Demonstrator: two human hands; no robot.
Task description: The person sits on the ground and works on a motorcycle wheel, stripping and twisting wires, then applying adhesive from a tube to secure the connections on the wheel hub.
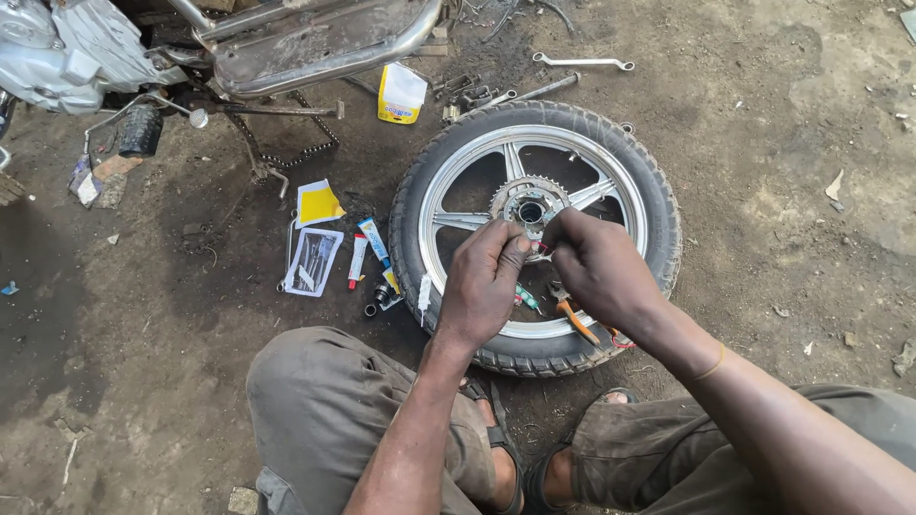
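Observation:
A motorcycle wheel (649, 205) with a black tyre and silver spokes lies flat on the dirt floor. A sprocket (506, 195) sits around its hub (530, 212). My left hand (482, 286) and my right hand (596, 267) meet just below the hub, fingertips pinched together on a small part that is too hidden to name. Orange-handled pliers (577, 322) and a small green tool (527, 298) lie inside the rim beneath my hands.
A motorcycle engine (57, 48) and exhaust pipe (315, 43) stand at the top left. A loose chain (305, 148), a yellow box (401, 93), spanners (582, 63), small tubes (372, 240) and packets (313, 260) lie on the ground left of and behind the wheel.

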